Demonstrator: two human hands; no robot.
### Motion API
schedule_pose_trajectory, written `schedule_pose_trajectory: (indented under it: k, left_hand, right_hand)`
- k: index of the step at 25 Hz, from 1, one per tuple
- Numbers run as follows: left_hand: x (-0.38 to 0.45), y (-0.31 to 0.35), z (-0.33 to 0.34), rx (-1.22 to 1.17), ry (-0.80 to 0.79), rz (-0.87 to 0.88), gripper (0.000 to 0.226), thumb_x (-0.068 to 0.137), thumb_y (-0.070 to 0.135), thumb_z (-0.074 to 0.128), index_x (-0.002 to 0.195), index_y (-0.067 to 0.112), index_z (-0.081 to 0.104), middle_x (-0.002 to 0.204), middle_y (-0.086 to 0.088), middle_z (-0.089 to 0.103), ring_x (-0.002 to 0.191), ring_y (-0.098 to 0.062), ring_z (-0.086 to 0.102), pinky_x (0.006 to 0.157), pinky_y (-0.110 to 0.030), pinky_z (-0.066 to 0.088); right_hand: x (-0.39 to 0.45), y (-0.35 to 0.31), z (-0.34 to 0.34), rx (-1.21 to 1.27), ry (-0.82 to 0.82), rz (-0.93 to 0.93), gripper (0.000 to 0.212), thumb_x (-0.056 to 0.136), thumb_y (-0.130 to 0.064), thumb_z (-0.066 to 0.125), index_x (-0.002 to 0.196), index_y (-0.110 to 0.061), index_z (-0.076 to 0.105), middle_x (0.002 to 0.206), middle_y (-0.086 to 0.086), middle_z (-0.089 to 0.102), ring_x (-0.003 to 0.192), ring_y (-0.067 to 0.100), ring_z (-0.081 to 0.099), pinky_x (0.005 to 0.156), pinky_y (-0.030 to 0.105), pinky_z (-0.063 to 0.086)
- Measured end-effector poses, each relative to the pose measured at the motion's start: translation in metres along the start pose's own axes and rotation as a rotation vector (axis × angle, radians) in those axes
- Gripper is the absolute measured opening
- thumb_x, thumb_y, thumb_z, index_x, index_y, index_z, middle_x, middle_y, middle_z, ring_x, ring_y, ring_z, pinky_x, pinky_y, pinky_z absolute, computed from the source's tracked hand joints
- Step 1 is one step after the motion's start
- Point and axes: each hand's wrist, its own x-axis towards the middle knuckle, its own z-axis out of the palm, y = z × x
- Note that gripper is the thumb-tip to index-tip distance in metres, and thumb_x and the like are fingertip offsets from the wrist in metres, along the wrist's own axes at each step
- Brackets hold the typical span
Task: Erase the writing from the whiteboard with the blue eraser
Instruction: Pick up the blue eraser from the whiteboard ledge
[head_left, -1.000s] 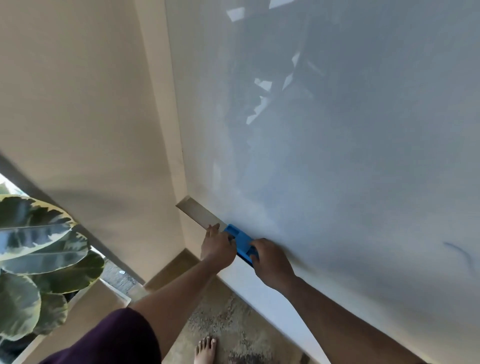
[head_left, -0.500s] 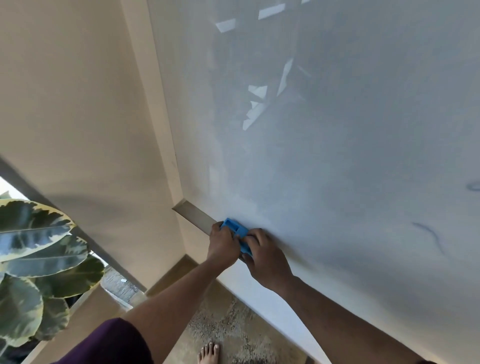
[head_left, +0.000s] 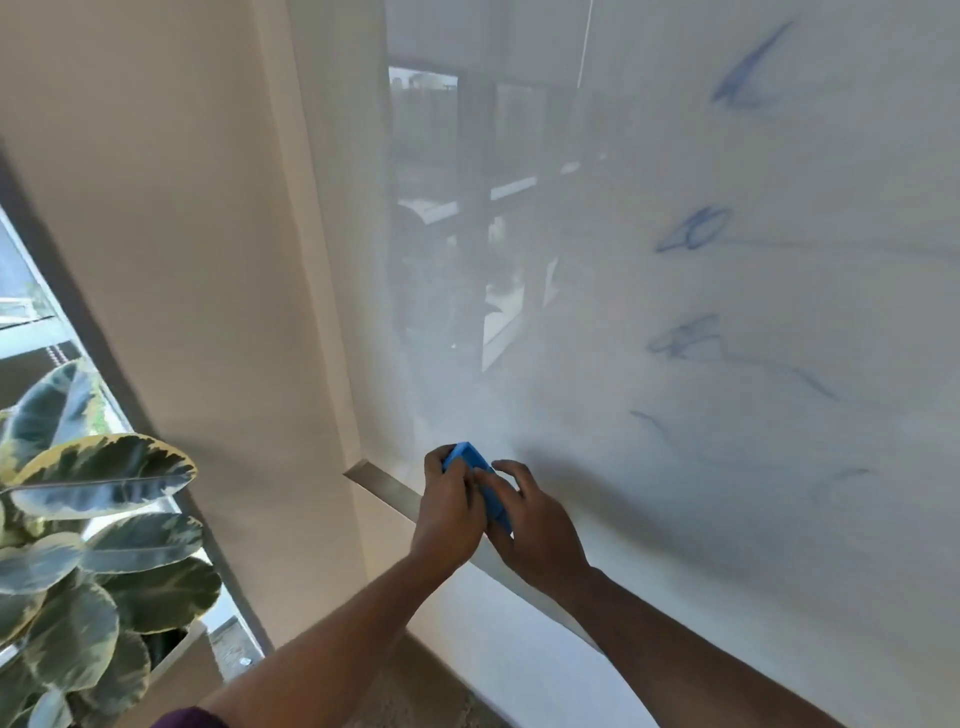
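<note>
The blue eraser (head_left: 475, 470) is held between both my hands, just above the metal tray ledge (head_left: 387, 486) at the whiteboard's lower left corner. My left hand (head_left: 449, 512) wraps its left side and my right hand (head_left: 535, 530) grips its right side, so only its top end and one edge show. The glossy whiteboard (head_left: 675, 545) fills the right of the view. Smeared blue writing (head_left: 693, 231) remains on its right half in several rows; the left part near the eraser is wiped to a haze.
A beige wall (head_left: 182, 234) meets the board's left edge. A large variegated leafy plant (head_left: 78, 519) stands low on the left beside a window (head_left: 21, 306). Carpeted floor (head_left: 415, 691) shows between my forearms.
The view has tilted up and right, bringing several rows of blue writing into sight. Both hands still hold the eraser and have lifted it slightly off the tray ledge.
</note>
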Motion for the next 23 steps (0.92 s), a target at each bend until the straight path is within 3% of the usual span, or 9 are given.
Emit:
schedule_pose_trajectory:
  k: [3,9,12,14,16,19,23]
  left_hand:
    - [-0.027,0.042,-0.009,-0.021,0.01,0.16,0.02,0.101,0.005,0.057,0.117,0.015,0.051,0.144,0.001,0.046,0.116,-0.014,0.057,0.088,-0.004,0.049]
    - [-0.047,0.124,-0.027,-0.279,-0.011,0.253,0.053,0.097,0.005,0.066,0.13,0.034,0.035,0.123,0.02,0.055,0.107,-0.011,0.067,0.078,-0.01,0.056]
    - [-0.055,0.166,-0.035,-0.596,-0.087,0.149,0.064,0.098,0.005,0.067,0.144,0.034,0.035,0.122,0.011,0.063,0.104,-0.013,0.071,0.072,-0.015,0.059]
    - [-0.056,0.189,-0.034,-0.759,-0.148,0.076,0.044,0.101,0.004,0.059,0.139,0.025,0.051,0.122,-0.007,0.07,0.111,-0.022,0.072,0.08,-0.023,0.062]
    - [-0.059,0.216,-0.034,-0.887,-0.245,0.092,0.034,0.101,0.003,0.052,0.132,0.015,0.062,0.123,-0.014,0.073,0.116,-0.03,0.072,0.094,-0.036,0.062]
    - [-0.063,0.256,-0.038,-0.982,-0.346,0.102,0.034,0.104,0.008,0.047,0.134,0.016,0.06,0.128,-0.011,0.072,0.121,-0.026,0.07,0.104,-0.041,0.059]
    - [-0.064,0.294,-0.047,-1.042,-0.434,0.108,0.031,0.108,0.03,0.051,0.137,0.023,0.059,0.13,-0.005,0.071,0.123,-0.021,0.069,0.112,-0.046,0.055]
  right_hand:
    - [-0.02,-0.006,-0.047,-0.02,0.075,-0.043,0.056,0.099,-0.045,0.054,0.151,-0.026,0.052,0.148,0.003,0.056,0.083,0.022,0.071,0.068,0.021,0.051]
    - [-0.04,-0.02,-0.119,-0.178,0.31,-0.044,0.051,0.097,-0.053,0.06,0.145,-0.035,0.056,0.123,0.001,0.066,0.089,0.015,0.065,0.062,0.022,0.055]
    - [-0.039,-0.03,-0.154,-0.221,0.441,-0.056,0.053,0.093,-0.055,0.062,0.141,-0.034,0.055,0.117,-0.001,0.061,0.096,0.014,0.056,0.07,0.021,0.052]
    - [-0.032,-0.039,-0.173,-0.174,0.503,-0.055,0.051,0.092,-0.05,0.065,0.138,-0.033,0.053,0.119,-0.002,0.055,0.102,0.014,0.054,0.073,0.021,0.052]
    - [-0.026,-0.048,-0.194,-0.152,0.577,-0.026,0.049,0.091,-0.042,0.066,0.137,-0.031,0.051,0.12,0.0,0.05,0.104,0.017,0.054,0.071,0.025,0.056]
    - [-0.018,-0.062,-0.231,-0.213,0.645,0.021,0.046,0.091,-0.034,0.067,0.135,-0.028,0.052,0.124,0.007,0.052,0.106,0.023,0.057,0.069,0.034,0.061]
    - [-0.007,-0.082,-0.277,-0.314,0.724,0.09,0.051,0.09,-0.034,0.07,0.137,-0.029,0.051,0.13,0.007,0.052,0.11,0.021,0.056,0.068,0.038,0.061]
